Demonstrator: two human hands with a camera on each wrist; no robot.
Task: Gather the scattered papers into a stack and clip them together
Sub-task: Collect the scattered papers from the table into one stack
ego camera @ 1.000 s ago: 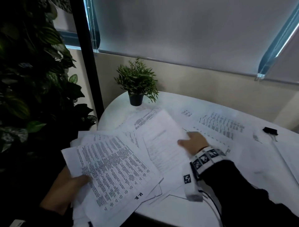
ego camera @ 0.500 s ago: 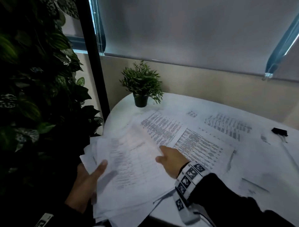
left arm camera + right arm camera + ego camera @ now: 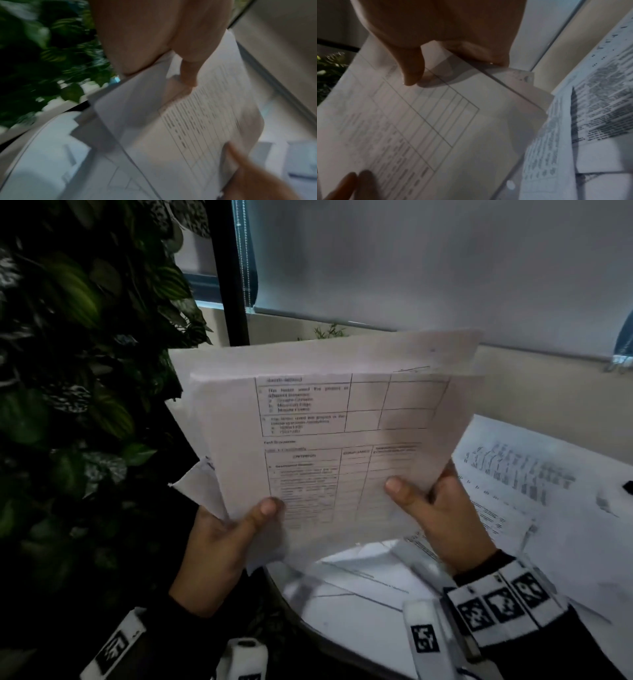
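I hold a sheaf of printed papers (image 3: 325, 419) upright above the white table's (image 3: 359, 621) near edge; the top sheet shows ruled tables. My left hand (image 3: 219, 546) grips its lower left corner, thumb on the front. My right hand (image 3: 442, 508) grips the lower right edge, thumb on the front, fingers behind. The wrist views show the same sheaf (image 3: 197, 135) (image 3: 412, 128) pinched under each thumb. More printed sheets (image 3: 520, 470) lie flat on the table to the right. A black binder clip (image 3: 628, 487) sits at the far right edge, mostly cut off.
A dense wall of dark green foliage (image 3: 78, 392) stands close on the left. A black post (image 3: 229, 272) and a drawn window blind (image 3: 428, 265) rise behind the table. The tip of a small potted plant (image 3: 327, 332) peeks over the sheaf.
The papers that lay spread on the table's left side are now lifted upright in both hands. My right hand came off the table sheets and took the sheaf's right edge.
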